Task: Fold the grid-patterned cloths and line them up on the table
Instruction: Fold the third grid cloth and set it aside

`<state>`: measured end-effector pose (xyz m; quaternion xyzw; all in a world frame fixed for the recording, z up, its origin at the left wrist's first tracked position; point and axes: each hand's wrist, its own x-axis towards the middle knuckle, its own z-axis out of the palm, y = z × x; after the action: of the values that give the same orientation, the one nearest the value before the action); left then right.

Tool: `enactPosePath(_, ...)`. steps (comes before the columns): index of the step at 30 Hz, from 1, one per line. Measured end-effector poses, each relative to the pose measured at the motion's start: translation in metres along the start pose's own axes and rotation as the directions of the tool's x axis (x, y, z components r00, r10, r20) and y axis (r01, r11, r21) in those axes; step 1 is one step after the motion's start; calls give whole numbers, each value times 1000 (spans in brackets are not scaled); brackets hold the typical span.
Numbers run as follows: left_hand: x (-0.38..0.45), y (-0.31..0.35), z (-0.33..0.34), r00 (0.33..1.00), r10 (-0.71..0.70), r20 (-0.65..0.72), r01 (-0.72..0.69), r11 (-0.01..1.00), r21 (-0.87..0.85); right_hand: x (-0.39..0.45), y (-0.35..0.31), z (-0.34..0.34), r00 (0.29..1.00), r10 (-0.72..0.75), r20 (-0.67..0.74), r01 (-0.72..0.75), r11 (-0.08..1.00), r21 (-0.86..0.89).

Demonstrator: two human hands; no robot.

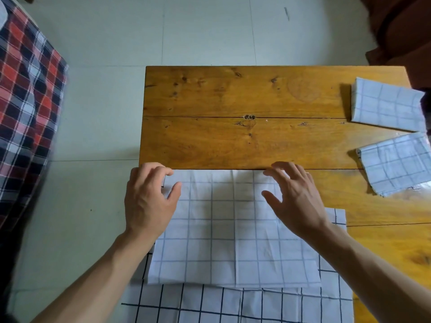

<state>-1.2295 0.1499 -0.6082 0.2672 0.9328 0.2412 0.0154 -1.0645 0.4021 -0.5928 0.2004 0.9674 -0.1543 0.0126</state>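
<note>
A white cloth with a thin blue grid (233, 229) lies folded over on the near part of the wooden table (233, 136). Under it lies another white cloth with a darker grid (233, 304), reaching past the near edge. My left hand (149, 201) sits at the top cloth's far left corner, fingers curled at the edge; whether it pinches the cloth is unclear. My right hand (296, 201) hovers over the far right part, fingers spread. Two folded grid cloths lie at the right: one farther back (387, 106), one nearer (396, 164).
The table's far and middle boards are bare wood. A red, black and white plaid fabric (28, 113) hangs at the left over a pale tiled floor (186, 31). Dark brown fabric (401, 31) fills the upper right corner.
</note>
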Motion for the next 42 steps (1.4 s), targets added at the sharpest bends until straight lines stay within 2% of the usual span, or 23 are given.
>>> enactPosePath(8, -15, -8, -8, 995, -92, 32, 93, 996, -6, -22, 6, -4, 994, 108, 2, -108, 994, 26)
enactPosePath(15, -28, -3, -7, 996, -55, 66, 55, 998, 0, -50, 11, -6, 978, 204, 44, -205, 978, 24)
enactPosePath(22, -40, -3, -4, 992, -31, 126, 19, 995, 93, -72, 18, -12, 946, 316, 78, -315, 949, -20)
enactPosePath(35, -38, -3, -1, 984, 12, 179, -44, 984, 174, -76, 14, -8, 934, 330, 139, -327, 944, -47)
enactPosePath(39, -43, 3, -2, 989, 62, 132, -83, 984, 157, -82, 5, -7, 972, 217, 87, -217, 976, -6)
enactPosePath(42, -53, 13, -3, 983, 123, 137, -143, 979, 146, -87, -9, -4, 989, 111, 102, -114, 993, 17)
